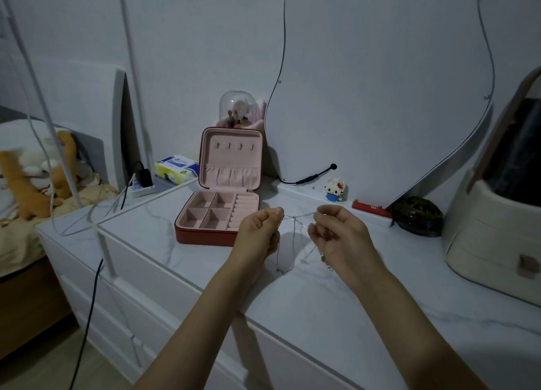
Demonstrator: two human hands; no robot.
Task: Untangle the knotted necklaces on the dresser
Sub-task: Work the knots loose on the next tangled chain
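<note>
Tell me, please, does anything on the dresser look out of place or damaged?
Nothing looks damaged. The only odd thing is the necklaces: thin chains tangled together, stretched between the left hand and the right hand, loops hanging down. The jewelry box stands open, its compartments empty.

Room dimly lit. Plain pale wall [181, 38] behind a white marble-patterned dresser [336, 310] with white drawer fronts. A curved-edged mirror [380, 82] stands at the dresser's back, against the wall. Left of the dresser: a bed [26, 231] with beige bedding. Below the dresser, light flooring [44, 372].
</note>
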